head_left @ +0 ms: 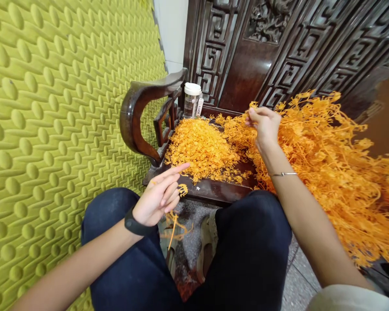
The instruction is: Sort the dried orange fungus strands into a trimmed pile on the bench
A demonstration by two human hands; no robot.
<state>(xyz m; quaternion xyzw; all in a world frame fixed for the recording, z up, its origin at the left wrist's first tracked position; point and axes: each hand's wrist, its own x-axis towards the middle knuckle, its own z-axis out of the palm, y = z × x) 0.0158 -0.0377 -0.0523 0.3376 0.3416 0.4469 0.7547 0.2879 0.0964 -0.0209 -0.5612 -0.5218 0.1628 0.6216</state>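
Note:
My left hand, a dark band at its wrist, has its index finger stretched out and the other fingers curled round an orange plastic sprue. Thin branching strands of it hang below the palm. Farther right, my right hand pinches a small orange plastic piece between thumb and fingertips. Between the hands lies a heap of small orange flower-like plastic pieces on the dark wooden seat. A much larger tangle of branching orange plastic sprues spreads behind and beyond my right forearm.
A clear jar with a white lid stands at the seat's back corner. The curved wooden armrest rises at left beside a yellow-green textured wall covering. Carved dark wood panels stand behind. My knees are at the seat's front edge.

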